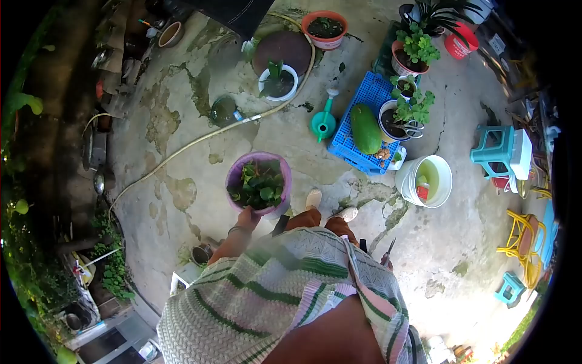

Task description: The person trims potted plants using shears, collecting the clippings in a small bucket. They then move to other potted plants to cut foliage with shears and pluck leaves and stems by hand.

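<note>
Fingers of the left hand [247,216] grip the unlabelled purple pot [259,182].

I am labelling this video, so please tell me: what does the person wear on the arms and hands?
The left hand is bare, with a thin dark bracelet at the wrist. A knitted cream top with green and pink stripes covers the upper body. The right hand is hidden.

The person wears a cream knit top [273,291] striped green and pink, and pale shoes [313,198].
</note>
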